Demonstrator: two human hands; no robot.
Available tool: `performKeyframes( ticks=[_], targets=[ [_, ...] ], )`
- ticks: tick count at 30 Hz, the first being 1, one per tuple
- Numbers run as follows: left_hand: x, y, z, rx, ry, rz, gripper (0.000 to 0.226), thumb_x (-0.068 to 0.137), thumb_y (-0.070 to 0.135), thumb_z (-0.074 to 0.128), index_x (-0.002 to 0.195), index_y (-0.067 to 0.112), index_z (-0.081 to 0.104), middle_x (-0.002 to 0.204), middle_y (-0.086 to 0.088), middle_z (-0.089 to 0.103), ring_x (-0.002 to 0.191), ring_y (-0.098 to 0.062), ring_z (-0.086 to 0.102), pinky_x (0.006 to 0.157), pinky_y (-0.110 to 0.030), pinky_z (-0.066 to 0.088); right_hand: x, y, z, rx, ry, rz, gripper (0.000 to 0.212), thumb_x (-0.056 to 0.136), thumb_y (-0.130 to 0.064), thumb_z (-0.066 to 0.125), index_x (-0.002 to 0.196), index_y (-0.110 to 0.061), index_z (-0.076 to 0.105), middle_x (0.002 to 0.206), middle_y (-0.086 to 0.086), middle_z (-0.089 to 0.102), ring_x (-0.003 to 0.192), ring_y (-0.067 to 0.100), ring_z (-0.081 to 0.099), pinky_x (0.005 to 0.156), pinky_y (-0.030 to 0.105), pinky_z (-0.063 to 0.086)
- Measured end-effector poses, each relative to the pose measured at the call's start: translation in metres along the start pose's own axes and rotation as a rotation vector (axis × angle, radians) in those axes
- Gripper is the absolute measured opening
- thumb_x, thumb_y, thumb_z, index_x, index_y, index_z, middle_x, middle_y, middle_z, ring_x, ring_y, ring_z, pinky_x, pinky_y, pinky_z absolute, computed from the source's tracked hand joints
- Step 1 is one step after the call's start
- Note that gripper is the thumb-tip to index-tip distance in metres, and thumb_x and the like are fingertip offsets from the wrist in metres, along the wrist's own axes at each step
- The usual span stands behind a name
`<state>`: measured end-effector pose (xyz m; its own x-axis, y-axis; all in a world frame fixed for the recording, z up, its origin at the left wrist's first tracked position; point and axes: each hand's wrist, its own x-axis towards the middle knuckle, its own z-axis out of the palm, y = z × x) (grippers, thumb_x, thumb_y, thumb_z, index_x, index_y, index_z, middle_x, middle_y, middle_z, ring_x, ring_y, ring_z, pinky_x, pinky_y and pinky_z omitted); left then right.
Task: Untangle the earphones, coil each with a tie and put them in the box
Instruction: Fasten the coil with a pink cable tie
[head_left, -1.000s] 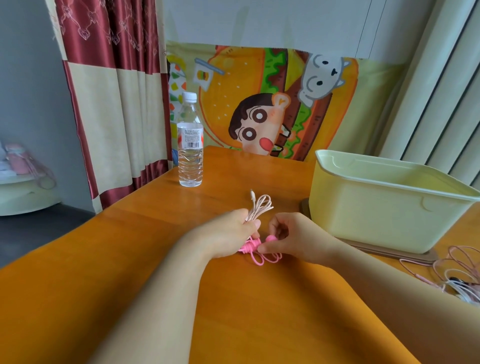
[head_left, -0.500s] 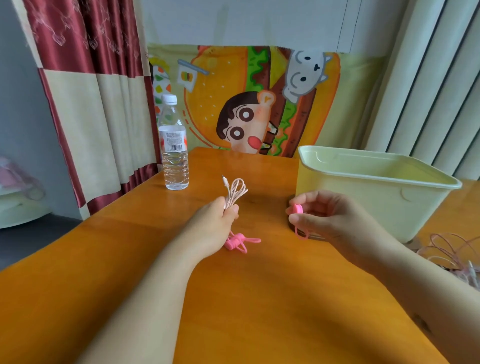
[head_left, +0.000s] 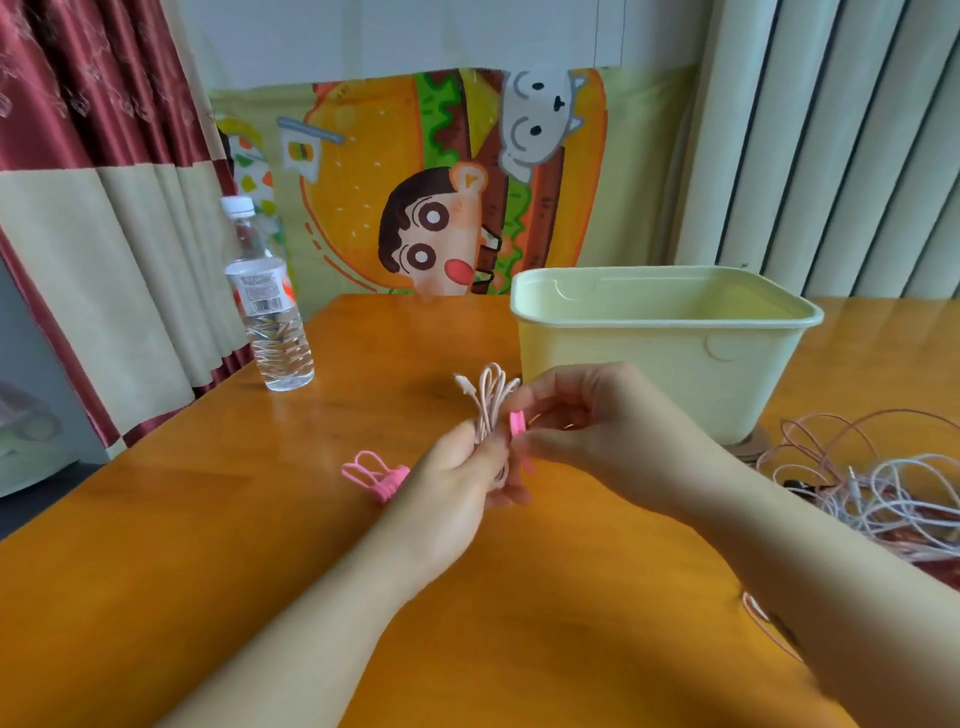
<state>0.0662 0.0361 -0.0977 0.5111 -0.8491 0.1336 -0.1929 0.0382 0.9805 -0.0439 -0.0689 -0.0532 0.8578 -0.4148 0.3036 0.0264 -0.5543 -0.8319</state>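
Observation:
My left hand (head_left: 457, 478) grips a coiled pale pink earphone (head_left: 487, 400) upright above the table, its loops and plug sticking up past my fingers. My right hand (head_left: 587, 421) pinches a bright pink tie (head_left: 517, 425) and holds it against the right side of the coil. A small heap of spare pink ties (head_left: 375, 474) lies on the table just left of my left hand. The pale green box (head_left: 660, 353) stands open behind my right hand. A tangle of pink and white earphones (head_left: 878, 493) lies at the right.
A water bottle (head_left: 270, 306) stands at the table's back left, near the red and cream curtain (head_left: 98, 218). A cartoon burger cloth (head_left: 447, 182) hangs behind the orange wooden table (head_left: 260, 519). The table's left edge drops off to the floor.
My right hand picked one pink tie off the heap, drew away to the right, then came back to the coil. My left hand lifted the coil off the ties.

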Motion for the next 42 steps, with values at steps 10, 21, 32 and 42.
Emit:
performKeyframes(
  ticks=[10, 21, 32, 42],
  targets=[
    [-0.003, -0.004, -0.005, 0.133, -0.106, 0.069, 0.05, 0.086, 0.051, 0.039, 0.125, 0.025, 0.055, 0.089, 0.018, 0.067, 0.1, -0.007, 0.064, 0.101, -0.038, 0.046, -0.001, 0.009, -0.002, -0.22, 0.064, -0.02, 0.012, 0.077, -0.012, 0.076, 0.082, -0.022, 0.07, 0.072, -0.005, 0.07, 0.068, 0.005, 0.065, 0.067, 0.018, 0.053],
    [-0.005, -0.001, -0.012, 0.26, -0.17, 0.158, 0.026, 0.09, 0.052, 0.035, 0.11, 0.061, 0.05, 0.104, 0.015, 0.066, 0.104, 0.0, 0.058, 0.097, -0.024, 0.044, -0.003, 0.006, -0.007, -0.191, -0.029, -0.039, 0.009, 0.08, -0.016, 0.074, 0.076, -0.018, 0.067, 0.069, -0.003, 0.071, 0.067, 0.011, 0.066, 0.062, 0.018, 0.051],
    [-0.006, 0.001, -0.011, 0.445, -0.102, 0.197, 0.026, 0.096, 0.045, 0.034, 0.11, 0.038, 0.055, 0.071, 0.024, 0.055, 0.077, 0.001, 0.055, 0.082, -0.03, 0.05, -0.003, 0.01, -0.005, -0.235, -0.046, -0.044, 0.021, 0.08, -0.018, 0.074, 0.072, -0.032, 0.061, 0.063, -0.014, 0.063, 0.059, -0.002, 0.056, 0.056, 0.009, 0.041],
    [-0.003, 0.004, -0.015, 0.524, 0.042, 0.202, 0.02, 0.099, 0.035, 0.037, 0.091, 0.032, 0.055, 0.068, 0.013, 0.059, 0.067, -0.003, 0.053, 0.056, -0.021, 0.039, 0.001, 0.022, -0.012, 0.279, -0.032, 0.191, 0.004, 0.085, -0.002, 0.064, 0.082, -0.006, 0.064, 0.074, 0.01, 0.069, 0.073, 0.02, 0.067, 0.071, 0.027, 0.057]
  ],
)
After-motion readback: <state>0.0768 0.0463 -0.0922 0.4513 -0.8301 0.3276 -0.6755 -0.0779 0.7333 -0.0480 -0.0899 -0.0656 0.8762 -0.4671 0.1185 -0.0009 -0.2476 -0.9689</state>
